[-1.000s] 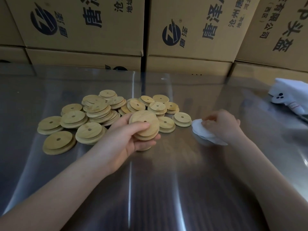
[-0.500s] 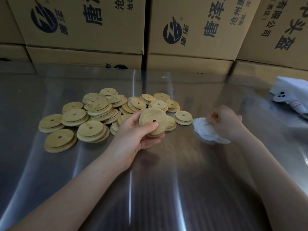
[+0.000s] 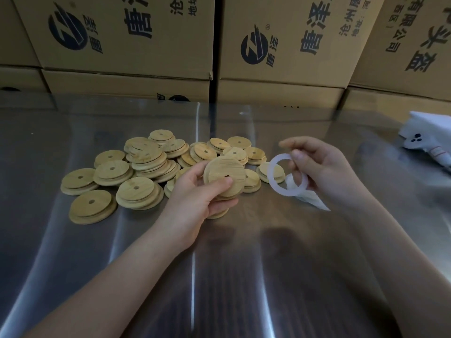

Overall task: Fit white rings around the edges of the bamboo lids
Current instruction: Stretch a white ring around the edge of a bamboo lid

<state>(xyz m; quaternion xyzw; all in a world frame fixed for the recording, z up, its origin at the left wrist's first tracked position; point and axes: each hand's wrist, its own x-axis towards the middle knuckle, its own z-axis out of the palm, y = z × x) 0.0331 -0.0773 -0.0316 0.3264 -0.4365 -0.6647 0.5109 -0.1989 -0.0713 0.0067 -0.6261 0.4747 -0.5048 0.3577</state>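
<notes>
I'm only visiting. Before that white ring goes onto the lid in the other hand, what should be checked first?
1. Lid held securely: ok. The left hand grips a bamboo lid, with more lids seemingly stacked beneath it.
2. Ring picked up: ok. The right hand pinches a white ring above the table.
3. Only one ring taken: cannot tell.
4. Ring meets lid: not ok. They are apart, with the ring to the lid's right.
5. Lid's rim free for the ring: cannot tell. The left hand covers part of it.

Dim, streaky glare on table (image 3: 195, 264), wide-angle bowing
</notes>
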